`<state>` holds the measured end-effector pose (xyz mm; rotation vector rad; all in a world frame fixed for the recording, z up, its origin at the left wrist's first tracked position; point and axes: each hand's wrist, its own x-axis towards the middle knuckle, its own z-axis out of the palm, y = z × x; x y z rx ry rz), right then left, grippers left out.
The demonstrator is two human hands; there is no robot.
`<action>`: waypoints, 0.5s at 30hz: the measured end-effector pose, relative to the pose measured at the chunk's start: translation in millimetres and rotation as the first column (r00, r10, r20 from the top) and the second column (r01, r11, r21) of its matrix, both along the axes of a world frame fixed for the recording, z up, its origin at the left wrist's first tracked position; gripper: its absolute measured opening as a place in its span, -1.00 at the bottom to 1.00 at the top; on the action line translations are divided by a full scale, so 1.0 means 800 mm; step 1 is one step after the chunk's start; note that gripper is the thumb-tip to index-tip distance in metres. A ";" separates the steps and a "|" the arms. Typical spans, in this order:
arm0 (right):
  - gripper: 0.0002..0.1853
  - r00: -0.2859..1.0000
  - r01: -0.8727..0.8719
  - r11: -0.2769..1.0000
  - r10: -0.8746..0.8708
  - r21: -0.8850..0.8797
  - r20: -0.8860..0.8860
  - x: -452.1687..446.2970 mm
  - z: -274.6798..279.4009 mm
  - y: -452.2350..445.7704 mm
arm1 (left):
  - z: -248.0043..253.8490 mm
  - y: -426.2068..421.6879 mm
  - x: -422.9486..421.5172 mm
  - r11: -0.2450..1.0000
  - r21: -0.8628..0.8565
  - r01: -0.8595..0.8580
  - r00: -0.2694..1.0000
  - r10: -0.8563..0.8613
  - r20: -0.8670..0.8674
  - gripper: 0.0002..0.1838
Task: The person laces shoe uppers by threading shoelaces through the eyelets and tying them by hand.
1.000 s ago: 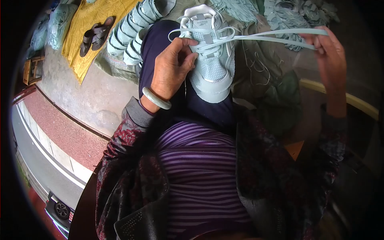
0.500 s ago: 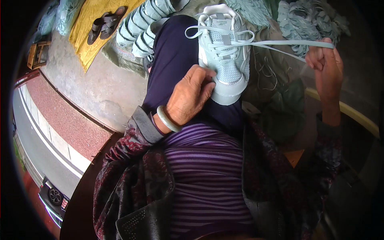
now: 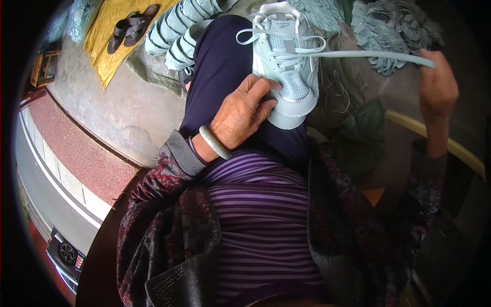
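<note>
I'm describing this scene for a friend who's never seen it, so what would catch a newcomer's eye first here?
Probably the pale blue shoe at the top middle, over the dark trousers, with its lace stretched out to the right hand. Next, the purple striped shirt filling the lower middle. Then the bright yellow cloth at the upper left, with dark sandals on it.

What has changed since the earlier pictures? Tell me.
The left hand has let go of the laces and moved down toward the toe of the shoe. The right hand has drawn farther out from the shoe than a moment ago, with one lace strand stretched out to it, where two showed before. The sandals stayed on the yellow cloth.
</note>
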<state>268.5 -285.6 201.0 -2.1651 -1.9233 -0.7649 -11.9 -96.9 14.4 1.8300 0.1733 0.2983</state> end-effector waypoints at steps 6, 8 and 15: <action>-0.72 0.931 0.323 0.934 -0.343 -0.152 -0.128 0.017 0.007 -0.021 | -0.009 0.002 0.002 1.000 -0.010 -0.010 1.000 0.010 -0.001 -0.67; -0.73 0.905 0.374 0.912 -0.399 -0.168 -0.151 0.018 0.010 -0.021 | -0.008 0.004 0.003 0.999 -0.043 -0.002 1.000 0.002 -0.006 -0.67; -0.78 0.767 0.379 0.923 -0.355 -0.069 -0.534 0.047 0.027 -0.017 | -0.027 0.003 0.004 0.899 -0.419 -0.126 0.992 0.110 -0.063 -0.86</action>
